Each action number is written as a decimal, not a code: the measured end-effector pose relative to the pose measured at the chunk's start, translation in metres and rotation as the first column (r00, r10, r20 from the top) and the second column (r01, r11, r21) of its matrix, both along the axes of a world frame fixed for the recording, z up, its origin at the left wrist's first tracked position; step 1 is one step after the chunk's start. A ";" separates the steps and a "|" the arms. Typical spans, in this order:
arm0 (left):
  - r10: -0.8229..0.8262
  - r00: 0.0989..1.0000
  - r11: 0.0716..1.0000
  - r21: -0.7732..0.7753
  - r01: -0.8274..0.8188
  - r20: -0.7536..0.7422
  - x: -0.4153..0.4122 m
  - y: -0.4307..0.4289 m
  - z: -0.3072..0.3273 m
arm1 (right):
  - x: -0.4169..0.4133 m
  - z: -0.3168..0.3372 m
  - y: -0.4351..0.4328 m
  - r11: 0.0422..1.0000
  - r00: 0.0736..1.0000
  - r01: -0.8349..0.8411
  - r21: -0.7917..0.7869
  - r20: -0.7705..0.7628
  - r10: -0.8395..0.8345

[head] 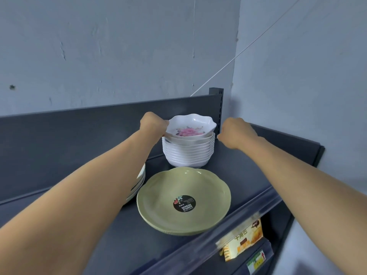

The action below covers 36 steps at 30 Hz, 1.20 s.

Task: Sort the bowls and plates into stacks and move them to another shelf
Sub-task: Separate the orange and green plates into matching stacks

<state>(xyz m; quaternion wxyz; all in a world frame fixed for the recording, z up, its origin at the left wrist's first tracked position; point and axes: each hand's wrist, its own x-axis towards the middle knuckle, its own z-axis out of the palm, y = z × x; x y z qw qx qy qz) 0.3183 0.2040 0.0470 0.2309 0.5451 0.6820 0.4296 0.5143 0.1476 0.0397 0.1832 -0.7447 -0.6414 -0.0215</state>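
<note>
Head view: a dark shelf [248, 175] is set against grey plastered walls [99, 46]. Stacked white bowls [188, 153] stand far, green plates [183, 201] near. Left hand [154, 124] grips the top bowl's [190, 126] rim; right hand [237, 132] is clenched, empty.

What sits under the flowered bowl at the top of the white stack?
Under the flowered bowl is a stack of nested white bowls standing on the dark shelf. Only their outer rims show; their insides are covered.
</note>
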 end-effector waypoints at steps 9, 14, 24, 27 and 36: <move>-0.267 0.947 0.961 0.022 0.275 -0.181 -0.028 -0.056 0.005 | -0.031 -0.010 -0.019 0.950 0.990 -0.134 -0.283 -0.070 0.119; -0.327 0.908 0.944 -0.041 0.328 -0.261 -0.051 -0.102 0.003 | -0.039 -0.024 -0.030 0.890 0.990 -0.139 -0.434 -0.088 0.112; -0.316 0.881 0.949 -0.104 0.299 -0.353 -0.117 -0.152 -0.010 | -0.055 -0.039 -0.057 0.879 0.966 0.123 -0.461 0.258 0.000; -0.291 0.887 0.957 -0.113 0.268 -0.358 -0.131 -0.162 -0.010 | -0.053 -0.036 -0.063 0.899 0.969 0.138 -0.415 0.242 -0.037; -0.251 0.904 0.967 -0.049 0.250 -0.345 -0.164 -0.191 0.002 | -0.087 0.001 -0.096 0.958 0.994 0.085 -0.274 0.089 -0.062</move>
